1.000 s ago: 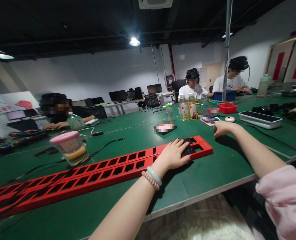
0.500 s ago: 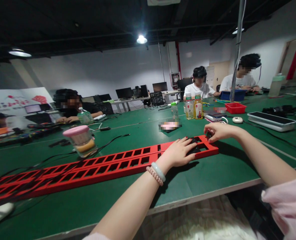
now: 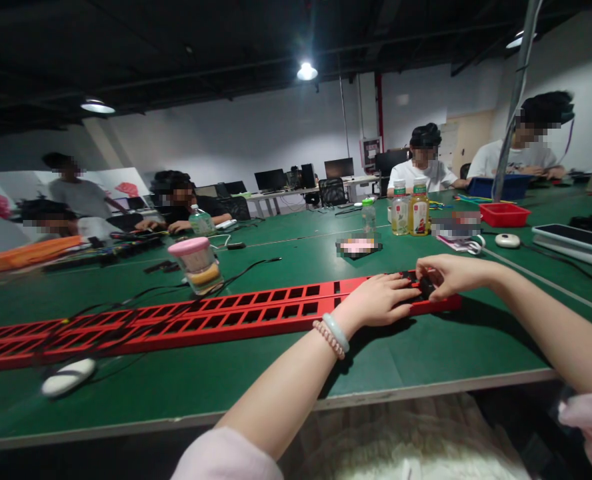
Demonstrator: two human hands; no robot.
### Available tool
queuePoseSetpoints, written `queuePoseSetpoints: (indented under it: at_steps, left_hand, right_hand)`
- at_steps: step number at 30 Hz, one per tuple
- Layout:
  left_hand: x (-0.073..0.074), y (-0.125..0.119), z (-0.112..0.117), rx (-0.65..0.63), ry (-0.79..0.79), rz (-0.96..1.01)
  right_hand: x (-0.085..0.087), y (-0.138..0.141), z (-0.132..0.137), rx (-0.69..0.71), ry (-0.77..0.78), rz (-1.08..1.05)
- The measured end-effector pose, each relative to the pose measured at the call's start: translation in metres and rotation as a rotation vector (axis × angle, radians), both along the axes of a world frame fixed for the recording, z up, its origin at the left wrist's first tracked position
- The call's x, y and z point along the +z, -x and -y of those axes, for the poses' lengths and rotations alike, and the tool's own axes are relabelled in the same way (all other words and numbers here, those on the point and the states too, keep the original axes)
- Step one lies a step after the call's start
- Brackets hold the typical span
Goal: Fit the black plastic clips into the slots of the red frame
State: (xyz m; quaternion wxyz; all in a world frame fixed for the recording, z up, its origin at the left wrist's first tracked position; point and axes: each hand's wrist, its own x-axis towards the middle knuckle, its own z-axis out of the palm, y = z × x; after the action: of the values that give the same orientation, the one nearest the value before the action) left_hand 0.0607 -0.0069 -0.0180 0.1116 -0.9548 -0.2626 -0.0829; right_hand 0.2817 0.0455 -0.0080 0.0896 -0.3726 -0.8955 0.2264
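Observation:
A long red frame (image 3: 271,328) with two rows of square openings lies along the green table. Flat across its right part rests my left hand (image 3: 379,298), fingers stretched out and touching black pieces in the frame. These pieces are mostly covered by the fingers. My right hand (image 3: 456,275) is at the frame's right end, close to the left fingertips. Thumb and fingers pinch a small black block (image 3: 427,287) over the openings there. Whether the block touches the frame is hidden.
A pink-lidded cup (image 3: 196,263) and black cables (image 3: 141,313) stand behind and across the frame. A white mouse (image 3: 69,377) lies at the near left. Bottles (image 3: 419,208), a red tray (image 3: 505,214) and a white-edged device (image 3: 576,241) sit farther off. Several people work around the table.
The view has turned left, so things sit farther right in the picture. My right hand has shifted leftward along the frame toward my left hand, and the black block shows more clearly.

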Motion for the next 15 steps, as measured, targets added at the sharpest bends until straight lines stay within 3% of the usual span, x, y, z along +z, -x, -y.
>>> queuePoseSetpoints:
  at_steps: [15]
  left_hand:
    - [-0.0011, 0.0000, -0.0034, 0.005, 0.012, -0.003]
  right_hand:
    - [-0.0035, 0.0051, 0.0000, 0.009, -0.043, -0.053]
